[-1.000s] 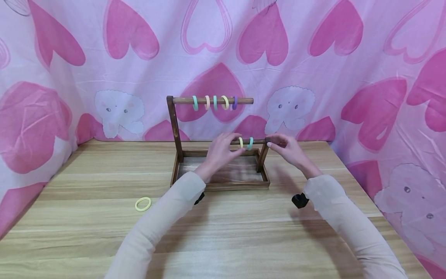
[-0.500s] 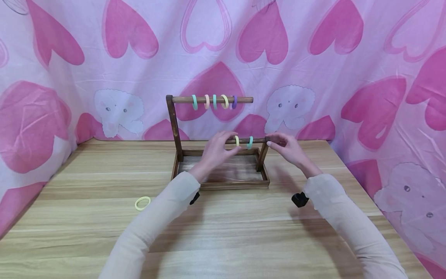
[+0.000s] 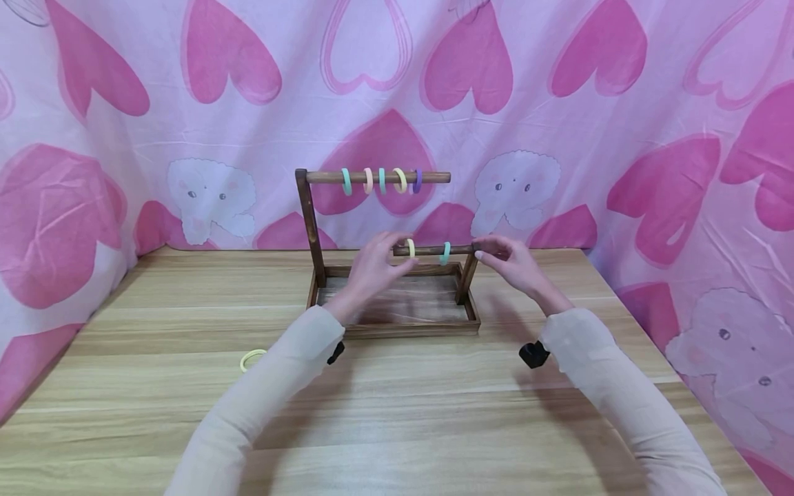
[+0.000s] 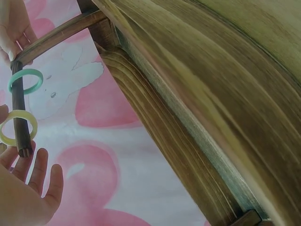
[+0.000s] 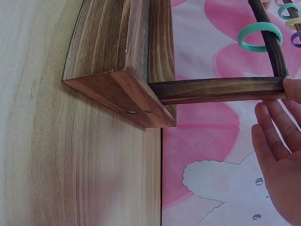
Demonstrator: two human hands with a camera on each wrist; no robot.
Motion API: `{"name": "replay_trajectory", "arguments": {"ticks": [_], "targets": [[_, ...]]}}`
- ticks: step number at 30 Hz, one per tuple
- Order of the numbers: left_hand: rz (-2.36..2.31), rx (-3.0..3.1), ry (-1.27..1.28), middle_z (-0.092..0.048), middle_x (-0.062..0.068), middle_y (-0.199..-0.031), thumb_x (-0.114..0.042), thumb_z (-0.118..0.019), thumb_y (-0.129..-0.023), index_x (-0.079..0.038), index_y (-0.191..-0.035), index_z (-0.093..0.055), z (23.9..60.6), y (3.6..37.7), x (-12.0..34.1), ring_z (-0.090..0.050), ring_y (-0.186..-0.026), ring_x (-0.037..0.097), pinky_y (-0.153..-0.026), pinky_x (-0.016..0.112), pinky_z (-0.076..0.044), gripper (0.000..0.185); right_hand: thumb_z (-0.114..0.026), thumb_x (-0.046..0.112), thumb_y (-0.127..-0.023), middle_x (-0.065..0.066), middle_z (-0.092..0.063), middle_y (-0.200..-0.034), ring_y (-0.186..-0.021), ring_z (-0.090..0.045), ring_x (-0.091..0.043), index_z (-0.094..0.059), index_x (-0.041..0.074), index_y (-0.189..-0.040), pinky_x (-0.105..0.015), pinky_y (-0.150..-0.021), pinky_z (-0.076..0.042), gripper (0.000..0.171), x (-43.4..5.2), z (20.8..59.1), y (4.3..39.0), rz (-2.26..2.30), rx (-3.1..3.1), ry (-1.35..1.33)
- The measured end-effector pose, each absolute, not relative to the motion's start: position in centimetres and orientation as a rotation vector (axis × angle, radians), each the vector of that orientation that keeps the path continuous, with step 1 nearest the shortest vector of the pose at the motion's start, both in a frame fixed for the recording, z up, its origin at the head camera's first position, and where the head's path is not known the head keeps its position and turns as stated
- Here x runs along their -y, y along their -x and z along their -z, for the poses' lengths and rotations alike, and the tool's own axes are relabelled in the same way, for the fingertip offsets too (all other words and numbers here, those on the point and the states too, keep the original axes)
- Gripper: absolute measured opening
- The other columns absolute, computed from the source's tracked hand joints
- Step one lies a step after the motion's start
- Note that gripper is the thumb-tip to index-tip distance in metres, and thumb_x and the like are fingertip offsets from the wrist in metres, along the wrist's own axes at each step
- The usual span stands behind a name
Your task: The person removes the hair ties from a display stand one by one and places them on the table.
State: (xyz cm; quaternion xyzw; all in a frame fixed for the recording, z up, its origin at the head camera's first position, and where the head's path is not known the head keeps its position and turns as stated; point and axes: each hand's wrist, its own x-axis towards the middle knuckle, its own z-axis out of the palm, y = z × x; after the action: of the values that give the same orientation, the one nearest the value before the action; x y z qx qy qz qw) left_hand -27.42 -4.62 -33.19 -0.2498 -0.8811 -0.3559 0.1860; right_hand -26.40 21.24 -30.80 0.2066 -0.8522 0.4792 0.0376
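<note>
— Head view first, please. What do the hands do there?

— Left hand [image 3: 378, 265] is at the free end of the lower rod [image 3: 434, 251] of the wooden rack [image 3: 310, 227], and its fingers pinch the yellow ring [image 3: 411, 248], which is threaded on that rod near the end. The teal ring [image 3: 444, 253] hangs further right on the same rod. Right hand [image 3: 505, 262] grips the rod's other end, at the short post. How the thumb lies there is hard to see.

— Anything else on the desk [image 3: 397, 413]?

— One more pale yellow ring [image 3: 248, 359] lies at the left, half hidden behind the left sleeve. Five rings [image 3: 381, 181] hang on the upper rod.

— And the left wrist view?

— The rod [image 4: 19, 113] runs down the left edge. The yellow ring [image 4: 18, 127] is close to the rod's tip, the teal ring [image 4: 25, 80] higher up. The left hand [image 4: 23, 193] is cut off at the bottom corner; three fingers look straight, and the pinching fingers are mostly outside the picture. The right hand [image 4: 14, 28] shows only partly at the top.

— The right wrist view?

— The rack's tray [image 5: 122, 61] fills the left part. The right hand [image 5: 280, 150] is cut off at the right edge; one fingertip touches the post's top, the other fingers are straight below it. The teal ring [image 5: 260, 37] is sharp, the others at the top corner are cut off.
</note>
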Motion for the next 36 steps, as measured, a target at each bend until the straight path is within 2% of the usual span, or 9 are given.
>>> {"name": "replay_trajectory", "arguments": {"ticks": [7,14,22,25,28,32,36], "targets": [[1.003,2.482,0.697,-0.056,0.0,-0.108,-0.03,-0.065,-0.08,-0.011,-0.117,-0.056,33.3,27.4,5.2,-0.049,-0.099,0.013,-0.083,0.029,-0.04,0.043,-0.053,0.008,-0.088,-0.022,-0.054,-0.111,-0.097,-0.052,-0.03,-0.05,-0.008,-0.117,-0.029,-0.078,-0.043,0.033,-21.4,31.0,26.6,-1.478,2.614,-0.635],[1.024,2.467,0.685,-0.056,0.0,-0.106,-0.029,-0.065,-0.08,-0.011,-0.116,-0.056,33.5,27.3,5.9,-0.05,-0.096,0.012,-0.081,0.029,-0.041,0.041,-0.057,0.017,-0.087,-0.015,-0.057,-0.11,-0.096,-0.054,-0.023,-0.054,0.0,-0.117,-0.029,-0.079,-0.044,0.035,-22.4,32.7,28.4,-1.502,2.599,-0.63],[1.086,2.445,0.658,-0.056,0.002,-0.103,-0.025,-0.067,-0.079,-0.01,-0.115,-0.057,33.7,27.2,7.1,-0.051,-0.097,0.019,-0.082,0.031,-0.04,0.041,-0.059,0.025,-0.086,-0.011,-0.058,-0.109,-0.095,-0.054,-0.02,-0.055,0.004,-0.116,-0.031,-0.079,-0.044,0.037,-22.5,33.2,28.7,-1.487,2.593,-0.611],[1.087,2.432,0.654,-0.056,0.002,-0.102,-0.024,-0.067,-0.079,-0.009,-0.115,-0.057,33.8,27.2,7.6,-0.051,-0.095,0.018,-0.08,0.033,-0.042,0.04,-0.058,0.026,-0.086,-0.011,-0.058,-0.109,-0.095,-0.054,-0.019,-0.055,0.003,-0.116,-0.03,-0.078,-0.044,0.038,-22.5,33.2,28.6,-1.48,2.599,-0.61],[1.072,2.421,0.65,-0.056,0.002,-0.102,-0.027,-0.065,-0.08,-0.009,-0.115,-0.057,34.0,27.1,8.0,-0.051,-0.092,0.015,-0.077,0.032,-0.044,0.04,-0.056,0.019,-0.088,-0.016,-0.056,-0.11,-0.096,-0.053,-0.023,-0.053,-0.001,-0.117,-0.03,-0.078,-0.043,0.036,-22.0,32.2,27.8,-1.477,2.608,-0.621],[1.095,2.423,0.645,-0.055,0.003,-0.101,-0.027,-0.065,-0.08,-0.009,-0.114,-0.057,34.3,26.9,8.6,-0.054,-0.089,0.019,-0.074,0.033,-0.045,0.04,-0.053,0.008,-0.088,-0.022,-0.054,-0.111,-0.098,-0.052,-0.029,-0.051,-0.007,-0.117,-0.029,-0.079,-0.043,0.032,-21.2,30.8,26.4,-1.478,2.62,-0.622],[1.146,2.422,0.662,-0.054,0.005,-0.097,-0.023,-0.066,-0.08,-0.007,-0.115,-0.056,34.6,26.7,9.0,-0.058,-0.083,0.023,-0.072,0.034,-0.047,0.039,-0.053,0.008,-0.088,-0.022,-0.054,-0.111,-0.098,-0.052,-0.029,-0.05,-0.007,-0.117,-0.028,-0.078,-0.043,0.033,-21.3,30.9,26.6,-1.477,2.617,-0.631]]}}
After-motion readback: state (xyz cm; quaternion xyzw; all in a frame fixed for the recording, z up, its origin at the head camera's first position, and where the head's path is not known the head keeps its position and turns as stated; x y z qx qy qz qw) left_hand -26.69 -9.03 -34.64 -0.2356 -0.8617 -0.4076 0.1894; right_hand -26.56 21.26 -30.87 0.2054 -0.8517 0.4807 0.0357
